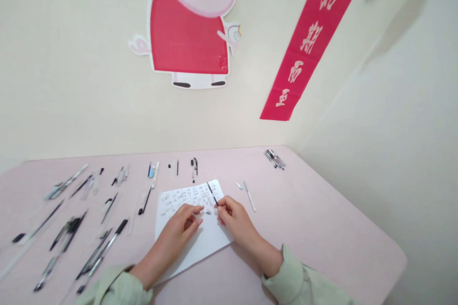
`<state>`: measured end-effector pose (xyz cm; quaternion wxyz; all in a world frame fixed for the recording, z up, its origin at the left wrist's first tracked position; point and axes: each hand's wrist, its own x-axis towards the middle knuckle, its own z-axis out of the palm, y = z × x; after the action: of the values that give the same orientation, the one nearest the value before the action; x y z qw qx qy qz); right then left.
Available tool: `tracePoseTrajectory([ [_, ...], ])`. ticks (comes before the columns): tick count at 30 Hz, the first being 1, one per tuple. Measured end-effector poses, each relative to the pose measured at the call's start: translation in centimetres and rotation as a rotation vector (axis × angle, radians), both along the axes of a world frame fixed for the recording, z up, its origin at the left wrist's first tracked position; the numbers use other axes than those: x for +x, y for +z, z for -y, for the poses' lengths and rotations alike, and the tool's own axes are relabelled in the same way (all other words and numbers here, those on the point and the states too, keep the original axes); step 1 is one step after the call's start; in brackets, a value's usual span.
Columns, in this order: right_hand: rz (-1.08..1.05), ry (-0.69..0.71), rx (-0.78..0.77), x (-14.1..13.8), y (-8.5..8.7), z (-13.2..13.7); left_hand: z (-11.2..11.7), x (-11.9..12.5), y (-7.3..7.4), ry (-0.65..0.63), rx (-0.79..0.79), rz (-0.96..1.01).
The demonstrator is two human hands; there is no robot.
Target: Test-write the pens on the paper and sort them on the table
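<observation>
A slim dark pen refill [212, 192] is pinched between the thumb and fingers of my right hand [234, 219], tilted with its far end up and to the left. My left hand [182, 224] rests over a white sheet of paper [193, 253], its thumb and index finger apart with nothing visible between them. Rows of handwriting cover the upper part of the sheet. Between my hands a small dark piece [208, 212] lies on the paper, too small to name. To the right of the sheet are a white pen barrel [249, 196] and a short pale cap-like piece [239, 185].
Many pens, caps and refills are spread over the left of the pink table [307, 233], among them a black-capped pen [107, 250]. A bundle of pens [275, 158] lies at the back right. Behind stands a wall with a red banner [311, 43] and a pig cutout [189, 33].
</observation>
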<state>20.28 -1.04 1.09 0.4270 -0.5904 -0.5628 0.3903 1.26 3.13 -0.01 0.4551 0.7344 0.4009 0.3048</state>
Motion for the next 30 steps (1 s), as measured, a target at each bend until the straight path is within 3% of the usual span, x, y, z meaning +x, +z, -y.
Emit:
tracePoseTrajectory([
  [3,-0.093,-0.049,-0.077,0.9,-0.4,-0.3,-0.1,0.6,-0.1,-0.041,0.125,-0.183],
  [7,-0.066,-0.025,-0.055,0.9,-0.6,-0.3,-0.1,2.2,1.2,-0.068,0.232,-0.531],
  [10,-0.061,-0.018,-0.043,0.6,-0.3,-0.2,-0.1,3.3,1.8,-0.047,0.276,-0.650],
  [12,-0.054,-0.017,-0.037,0.6,0.0,-0.2,-0.2,3.5,1.6,-0.022,0.285,-0.602],
  [16,0.007,-0.040,-0.013,0.7,0.1,-0.2,-0.5,2.0,0.6,0.097,0.241,-0.299],
  [21,0.064,-0.047,0.045,1.1,-0.7,-0.3,-0.9,-1.0,0.5,0.262,0.003,-0.005],
  [30,0.088,0.025,0.074,1.3,-0.8,-0.3,-1.1,-2.0,1.0,0.203,-0.065,0.112],
])
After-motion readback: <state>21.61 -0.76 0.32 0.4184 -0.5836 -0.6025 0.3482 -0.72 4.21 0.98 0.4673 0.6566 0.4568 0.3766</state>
